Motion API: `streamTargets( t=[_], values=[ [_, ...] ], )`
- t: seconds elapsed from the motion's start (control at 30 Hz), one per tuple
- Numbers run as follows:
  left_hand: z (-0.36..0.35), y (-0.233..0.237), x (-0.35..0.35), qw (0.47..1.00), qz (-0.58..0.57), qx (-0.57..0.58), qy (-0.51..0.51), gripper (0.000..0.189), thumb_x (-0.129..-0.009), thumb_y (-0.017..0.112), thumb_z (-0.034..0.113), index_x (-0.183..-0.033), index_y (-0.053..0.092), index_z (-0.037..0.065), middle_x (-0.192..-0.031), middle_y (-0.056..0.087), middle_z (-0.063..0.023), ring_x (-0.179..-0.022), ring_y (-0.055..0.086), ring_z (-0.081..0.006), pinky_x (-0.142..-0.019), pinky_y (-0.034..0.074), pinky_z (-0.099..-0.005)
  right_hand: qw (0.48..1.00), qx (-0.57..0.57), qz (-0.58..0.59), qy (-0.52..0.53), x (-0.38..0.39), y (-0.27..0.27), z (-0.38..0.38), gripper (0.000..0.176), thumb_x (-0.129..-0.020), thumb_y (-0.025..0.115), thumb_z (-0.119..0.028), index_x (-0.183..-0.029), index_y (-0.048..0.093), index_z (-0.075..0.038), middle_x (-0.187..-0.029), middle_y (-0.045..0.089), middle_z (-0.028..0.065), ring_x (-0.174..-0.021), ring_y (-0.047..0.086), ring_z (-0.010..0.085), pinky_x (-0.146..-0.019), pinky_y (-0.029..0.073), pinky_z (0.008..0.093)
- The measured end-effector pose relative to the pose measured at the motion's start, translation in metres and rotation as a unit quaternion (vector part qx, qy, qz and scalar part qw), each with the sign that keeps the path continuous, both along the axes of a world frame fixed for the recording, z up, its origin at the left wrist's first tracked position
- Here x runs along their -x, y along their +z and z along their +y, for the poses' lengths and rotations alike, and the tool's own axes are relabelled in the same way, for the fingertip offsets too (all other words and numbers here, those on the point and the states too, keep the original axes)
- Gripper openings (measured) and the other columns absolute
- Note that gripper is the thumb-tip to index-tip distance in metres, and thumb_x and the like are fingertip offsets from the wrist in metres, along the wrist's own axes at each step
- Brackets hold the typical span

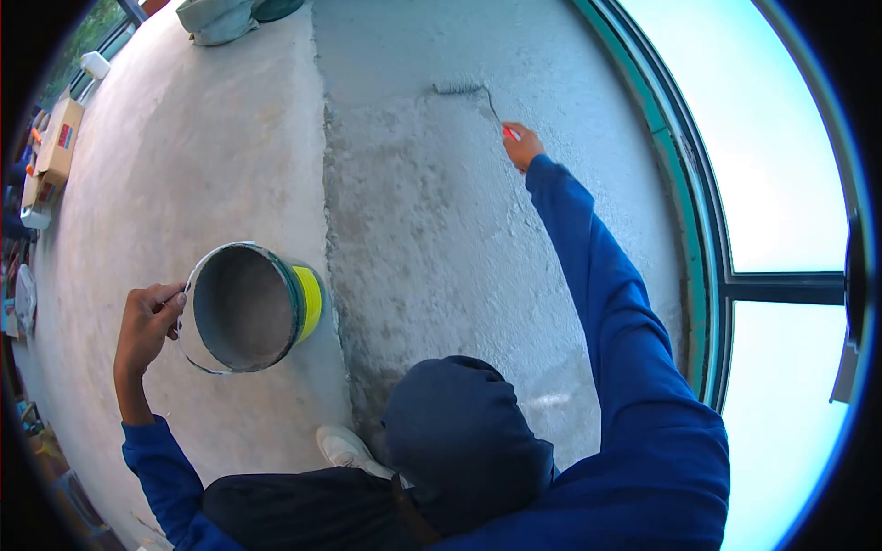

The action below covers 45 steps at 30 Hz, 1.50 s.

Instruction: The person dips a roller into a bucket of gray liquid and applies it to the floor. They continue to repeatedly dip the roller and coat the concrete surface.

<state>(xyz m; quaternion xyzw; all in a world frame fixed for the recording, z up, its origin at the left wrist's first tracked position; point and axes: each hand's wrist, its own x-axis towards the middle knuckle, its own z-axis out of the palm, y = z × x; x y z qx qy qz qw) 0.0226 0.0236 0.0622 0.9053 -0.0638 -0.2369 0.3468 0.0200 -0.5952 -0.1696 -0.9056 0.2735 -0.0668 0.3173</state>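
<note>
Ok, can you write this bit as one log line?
left hand: holding bucket | right hand: holding roller | roller: on floor | floor: patchy grey

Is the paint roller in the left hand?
No, the right hand grips the paint roller by its red handle, while the left hand holds the bucket.

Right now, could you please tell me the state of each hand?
Left hand: closed, holding the bucket by its wire handle.
Right hand: closed, holding the paint roller by its red handle.
</note>
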Motion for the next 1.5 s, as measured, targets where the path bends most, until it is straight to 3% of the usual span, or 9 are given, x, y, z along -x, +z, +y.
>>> streamTargets(
  t=[0.1,0.27,0.5,0.67,0.87,1.2,1.33,1.43,1.5],
  values=[
    [-0.001,0.001,0.002,1.0,-0.006,-0.001,-0.004,0.025,-0.088,0.056,0.01,-0.105,0.066,-0.005,-0.064,0.051,-0.0025,-0.052,0.049,-0.0085,-0.047,0.044,-0.0233,1.0,-0.01,-0.007,0.023,0.074,0.0,0.008,0.037,-0.083,0.055,-0.024,-0.119,0.059,-0.017,-0.115,0.061,0.0156,-0.107,0.056,0.0366,-0.093,0.045,0.0407],
    [-0.002,-0.001,0.004,1.0,-0.019,-0.007,-0.003,0.025,-0.089,0.055,0.011,-0.107,0.066,-0.003,-0.062,0.05,-0.0016,-0.051,0.047,-0.008,-0.047,0.043,-0.0226,0.995,0.051,-0.052,0.075,0.228,0.002,0.037,0.036,-0.087,0.051,-0.021,-0.123,0.055,-0.015,-0.116,0.06,0.0157,-0.105,0.057,0.037,-0.09,0.046,0.0405],
    [-0.007,0.003,0.011,0.999,-0.032,-0.021,-0.007,0.026,-0.089,0.053,0.01,-0.108,0.065,-0.003,-0.061,0.049,-0.001,-0.051,0.047,-0.0073,-0.046,0.043,-0.0226,0.996,-0.032,0.074,-0.034,0.414,0.062,0.121,0.038,-0.088,0.051,-0.018,-0.125,0.053,-0.01,-0.115,0.06,0.0171,-0.107,0.058,0.0339,-0.091,0.045,0.0371],
    [-0.006,0.002,0.013,0.999,-0.03,-0.017,0.0,0.027,-0.089,0.053,0.011,-0.109,0.065,-0.003,-0.061,0.049,-0.0006,-0.051,0.046,-0.007,-0.046,0.043,-0.0223,0.981,-0.12,0.11,-0.107,0.457,0.088,0.126,0.036,-0.089,0.053,-0.017,-0.124,0.054,-0.008,-0.118,0.06,0.0167,-0.113,0.055,0.0321,-0.095,0.042,0.0359],
    [-0.005,0.002,0.011,0.999,-0.031,-0.026,-0.004,0.027,-0.088,0.053,0.01,-0.108,0.065,-0.004,-0.061,0.049,-0.0006,-0.05,0.046,-0.0072,-0.046,0.043,-0.0224,0.997,-0.023,0.034,-0.062,0.392,0.047,0.08,0.035,-0.089,0.052,-0.018,-0.123,0.054,-0.009,-0.118,0.059,0.0169,-0.111,0.056,0.0341,-0.094,0.043,0.0372],
    [-0.011,0.003,0.007,1.0,-0.015,-0.024,0.011,0.027,-0.087,0.053,0.007,-0.107,0.065,-0.005,-0.065,0.05,-0.0033,-0.051,0.048,-0.0089,-0.046,0.044,-0.0233,0.992,0.084,-0.09,0.019,0.117,-0.031,-0.022,0.035,-0.084,0.054,-0.023,-0.117,0.058,-0.014,-0.114,0.061,0.0167,-0.106,0.057,0.0368,-0.091,0.045,0.0412],
    [-0.008,0.002,0.003,1.0,-0.007,-0.025,0.004,0.029,-0.086,0.054,0.009,-0.109,0.064,-0.007,-0.065,0.05,-0.003,-0.05,0.048,-0.0088,-0.045,0.044,-0.0233,0.997,-0.049,0.007,-0.066,-0.004,0.005,-0.048,0.037,-0.08,0.055,-0.022,-0.115,0.061,-0.016,-0.084,0.068,0.015,-0.075,0.066,0.0306,-0.067,0.053,0.0387],
    [-0.005,0.0,0.001,1.0,-0.002,-0.014,0.008,0.027,-0.085,0.055,0.006,-0.107,0.065,-0.006,-0.066,0.051,-0.0047,-0.051,0.049,-0.0096,-0.046,0.044,-0.0235,0.983,-0.142,0.035,-0.109,-0.046,0.055,-0.035,0.038,-0.079,0.053,-0.019,-0.116,0.062,-0.017,-0.071,0.065,0.0091,-0.056,0.061,0.0224,-0.049,0.049,0.0354],
    [-0.008,0.002,0.001,1.0,0.003,-0.014,0.013,0.026,-0.085,0.056,0.006,-0.106,0.065,-0.005,-0.066,0.051,-0.0052,-0.051,0.049,-0.0099,-0.046,0.044,-0.0235,0.983,-0.147,0.022,-0.105,-0.069,0.052,-0.041,0.038,-0.079,0.052,-0.017,-0.115,0.063,-0.018,-0.07,0.063,0.0075,-0.053,0.058,0.0189,-0.044,0.046,0.0337]
  ],
)
